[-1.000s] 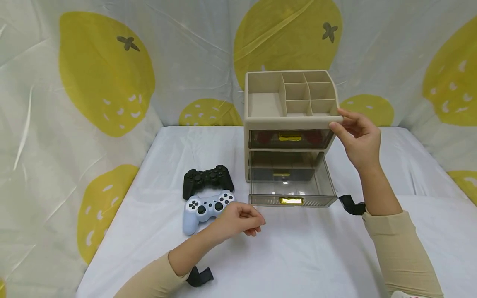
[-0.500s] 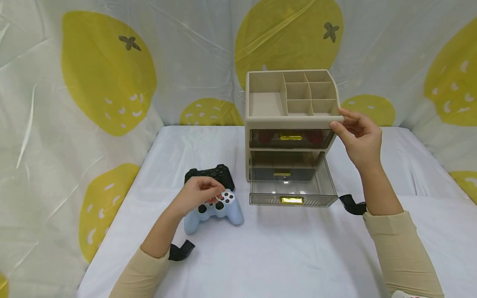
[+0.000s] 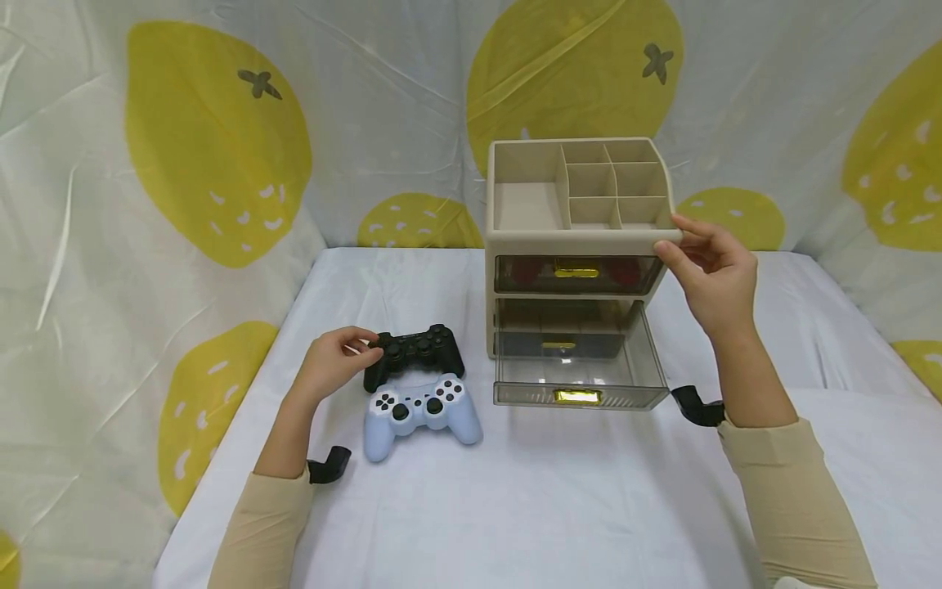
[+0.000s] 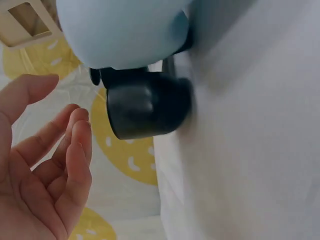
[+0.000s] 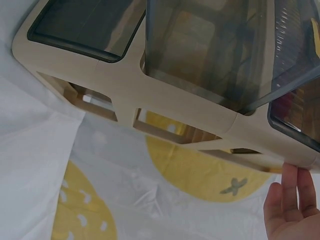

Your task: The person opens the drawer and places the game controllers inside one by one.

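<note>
My left hand (image 3: 334, 364) hovers at the left end of a black game controller (image 3: 446, 353), thumb and fingers loosely bent. The left wrist view shows a gap between that hand (image 4: 50, 175) and the black controller (image 4: 145, 107), with nothing in its grasp. A light blue game controller (image 3: 462, 415) lies just in front of the black one. My right hand (image 3: 717, 274) pinches the upper right front corner of a beige desktop drawer organizer (image 3: 581, 243), thumb in front and fingers at the side. The organizer's clear middle drawer (image 3: 530, 397) is pulled out, with nothing inside.
Above it, the top drawer (image 3: 526, 278) is closed, with reddish shapes behind its dark front. Divided compartments form the organizer's top. Each wrist wears a black strap mount (image 3: 697, 406). A lemon-print sheet (image 3: 397, 82) hangs behind the white-covered table (image 3: 559, 507).
My left hand has moved left and away from beside the open drawer, passing over the light blue controller to the black one's left end. The right hand keeps its hold on the organizer.
</note>
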Demonstrator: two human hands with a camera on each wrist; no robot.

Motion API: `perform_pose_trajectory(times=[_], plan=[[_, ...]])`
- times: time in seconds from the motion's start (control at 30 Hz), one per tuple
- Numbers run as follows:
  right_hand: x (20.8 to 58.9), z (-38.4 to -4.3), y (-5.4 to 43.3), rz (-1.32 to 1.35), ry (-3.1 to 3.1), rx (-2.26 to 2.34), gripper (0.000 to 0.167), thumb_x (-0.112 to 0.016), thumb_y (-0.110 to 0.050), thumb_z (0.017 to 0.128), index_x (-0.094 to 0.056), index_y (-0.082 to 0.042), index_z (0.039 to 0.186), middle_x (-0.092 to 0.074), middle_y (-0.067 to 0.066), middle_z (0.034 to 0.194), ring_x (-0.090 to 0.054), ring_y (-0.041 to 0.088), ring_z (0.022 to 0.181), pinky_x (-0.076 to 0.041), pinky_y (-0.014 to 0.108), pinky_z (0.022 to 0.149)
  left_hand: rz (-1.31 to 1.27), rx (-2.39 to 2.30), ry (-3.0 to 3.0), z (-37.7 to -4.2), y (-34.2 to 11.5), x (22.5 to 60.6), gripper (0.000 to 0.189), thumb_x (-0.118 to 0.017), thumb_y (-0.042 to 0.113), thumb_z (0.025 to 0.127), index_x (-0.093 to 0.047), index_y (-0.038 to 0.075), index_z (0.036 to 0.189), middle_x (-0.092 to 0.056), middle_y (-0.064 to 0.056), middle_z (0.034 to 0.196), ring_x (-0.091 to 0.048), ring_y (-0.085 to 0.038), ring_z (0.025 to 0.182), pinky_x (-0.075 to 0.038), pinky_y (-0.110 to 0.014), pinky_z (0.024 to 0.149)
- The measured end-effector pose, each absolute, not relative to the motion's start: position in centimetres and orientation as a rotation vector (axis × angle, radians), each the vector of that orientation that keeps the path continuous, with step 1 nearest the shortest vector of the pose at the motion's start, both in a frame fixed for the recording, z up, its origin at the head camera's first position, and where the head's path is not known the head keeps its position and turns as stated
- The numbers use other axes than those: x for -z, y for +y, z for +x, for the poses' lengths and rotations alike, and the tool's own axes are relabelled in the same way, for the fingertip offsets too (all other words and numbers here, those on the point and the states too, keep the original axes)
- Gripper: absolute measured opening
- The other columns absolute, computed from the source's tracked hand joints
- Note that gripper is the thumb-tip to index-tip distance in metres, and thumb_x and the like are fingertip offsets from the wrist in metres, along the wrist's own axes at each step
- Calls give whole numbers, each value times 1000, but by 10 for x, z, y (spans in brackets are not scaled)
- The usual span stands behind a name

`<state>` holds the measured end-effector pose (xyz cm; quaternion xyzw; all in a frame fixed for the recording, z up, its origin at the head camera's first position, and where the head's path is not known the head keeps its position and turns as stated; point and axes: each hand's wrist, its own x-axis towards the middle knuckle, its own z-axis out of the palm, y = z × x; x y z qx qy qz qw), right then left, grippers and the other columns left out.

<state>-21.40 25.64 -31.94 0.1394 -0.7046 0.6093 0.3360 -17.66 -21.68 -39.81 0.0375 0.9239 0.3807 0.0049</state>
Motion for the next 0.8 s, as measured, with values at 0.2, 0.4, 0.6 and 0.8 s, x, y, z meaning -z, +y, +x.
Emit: perform_pose_trajectory(times=[0.2,0.4,0.6,0.8], plan=[[319,-213,257,345,-1864,-1565,33,-71,10,83,-69,4,115,-68,-11,85,-62,4,77,-48,15,78,150,-1096,2893,-184,-224,407,46,-74,27,85,-63,9,126,-64,-10,100,-62,-24,87,-48,-35,68],[319,-213,257,351,-1850,-1581,32,-71,10,83,-69,4,114,-68,-10,85,-63,4,76,-48,15,78,184,-998,2777,-193,-228,415,79,-79,32,81,-42,9,146,-57,-19,113,-61,-31,97,-50,-44,79],[321,-215,258,376,-1818,-1613,33,-71,11,82,-69,4,114,-69,-8,85,-63,5,76,-48,15,77,210,-971,2746,-196,-226,417,84,-80,35,78,-39,11,148,-58,-18,107,-61,-28,89,-47,-43,78],[322,-216,257,390,-1790,-1651,32,-71,11,81,-70,4,113,-69,-7,84,-63,5,75,-48,15,76,247,-947,2739,-199,-223,418,83,-81,33,78,-40,10,147,-57,-15,97,-54,-28,85,-44,-39,73]])
